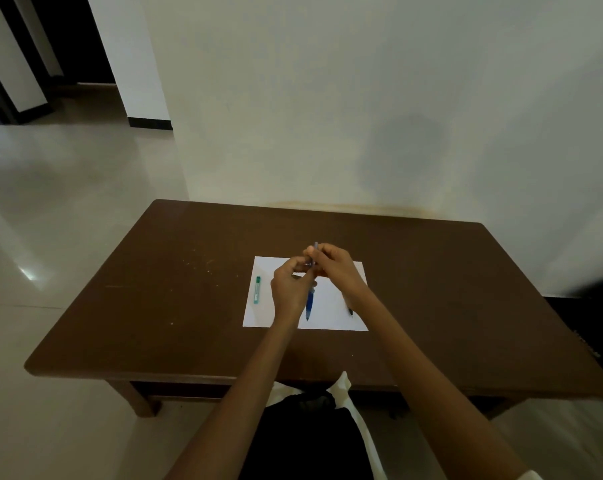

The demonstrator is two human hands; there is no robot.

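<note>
Bare forearms reach from the bottom of the view, over a dark lap, to the middle of a brown table (pixel 154 289) set against a pale wall. Both hands meet above a white paper (pixel 328 308) lying on the table.

The left hand (pixel 291 289) pinches the middle of a blue pencil (pixel 309 303), which looks like a mechanical one. The right hand (pixel 334 268) curls its fingers round the upper end. The pencil is held just above the paper, nearly upright in the view. Its tip points down toward the person, and its thin top end pokes out past the right fingers. How tight either grip is cannot be told.

1 small green case (pixel 257 289), probably for spare leads, lies on the left part of the paper, near the left hand but apart from it. 1 dark pen (pixel 350 310) lies on the right part, mostly hidden by the right forearm.

The step in hand appears to be working the top end loose, likely to refill the pencil. The next move probably calls for the left hand to hold the barrel steady while the right pulls or twists the top straight off. The case is within easy reach after that.
</note>
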